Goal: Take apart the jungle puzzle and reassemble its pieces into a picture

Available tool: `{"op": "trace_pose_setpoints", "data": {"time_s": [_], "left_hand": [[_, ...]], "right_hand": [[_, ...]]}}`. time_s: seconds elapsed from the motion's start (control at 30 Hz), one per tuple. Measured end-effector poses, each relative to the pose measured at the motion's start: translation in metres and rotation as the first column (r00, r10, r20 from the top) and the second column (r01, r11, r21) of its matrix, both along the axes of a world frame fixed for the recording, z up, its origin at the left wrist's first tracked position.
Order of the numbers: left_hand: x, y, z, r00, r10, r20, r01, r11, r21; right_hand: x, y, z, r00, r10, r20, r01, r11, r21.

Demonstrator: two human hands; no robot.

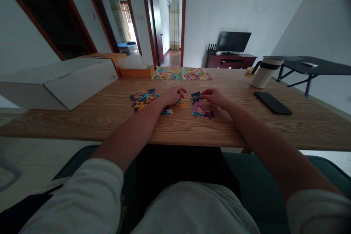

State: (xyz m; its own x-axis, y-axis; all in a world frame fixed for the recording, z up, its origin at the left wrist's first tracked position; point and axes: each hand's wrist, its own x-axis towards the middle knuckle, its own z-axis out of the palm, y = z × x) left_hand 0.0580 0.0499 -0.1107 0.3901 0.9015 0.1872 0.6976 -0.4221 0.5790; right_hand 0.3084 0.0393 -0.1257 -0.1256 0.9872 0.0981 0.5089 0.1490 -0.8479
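A small joined patch of jigsaw puzzle [201, 109], purple and pink with dark blue at its top, lies on the wooden table in front of me. At the patch's upper right edge, my right hand [215, 97] has thumb and fingers pinched together on a puzzle piece, mostly hidden by the fingertips. To the left spreads a pile of loose puzzle pieces [144, 99], dark blue, orange and teal. My left hand [173, 95] hovers over or rests on the pile's right end, fingers loosely apart and nothing seen in them. A few yellow pieces [181, 104] show beside it; my left forearm hides others.
Two colourful picture sheets [181, 74] lie at the table's far edge. A white box [60, 82] and an orange tray [136, 72] with clear plastic stand left. On the right are a black phone [272, 102] and a white mug [265, 74] with a dark handle.
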Motion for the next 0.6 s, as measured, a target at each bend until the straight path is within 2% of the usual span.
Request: {"op": "trace_pose_setpoints", "data": {"time_s": [0.17, 0.3, 0.43, 0.6], "left_hand": [[0.006, -0.010, 0.000, 0.959, -0.118, -0.258, 0.150, 0.983, 0.108], [0.016, -0.022, 0.000, 0.897, -0.127, -0.424, 0.198, 0.972, 0.127], [0.019, -0.026, 0.000, 0.833, -0.131, -0.537, 0.224, 0.968, 0.112], [0.020, -0.027, 0.001, 0.815, -0.113, -0.568, 0.217, 0.969, 0.118]], "right_hand": [[0.002, 0.009, -0.009, 0.972, -0.031, 0.234, 0.024, 0.999, 0.029], [0.005, 0.010, -0.010, 0.871, -0.020, 0.491, -0.035, 0.994, 0.103], [0.007, 0.006, -0.004, 0.830, 0.065, 0.555, -0.114, 0.992, 0.055], [0.008, 0.002, 0.000, 0.805, 0.081, 0.587, -0.128, 0.991, 0.038]]}}
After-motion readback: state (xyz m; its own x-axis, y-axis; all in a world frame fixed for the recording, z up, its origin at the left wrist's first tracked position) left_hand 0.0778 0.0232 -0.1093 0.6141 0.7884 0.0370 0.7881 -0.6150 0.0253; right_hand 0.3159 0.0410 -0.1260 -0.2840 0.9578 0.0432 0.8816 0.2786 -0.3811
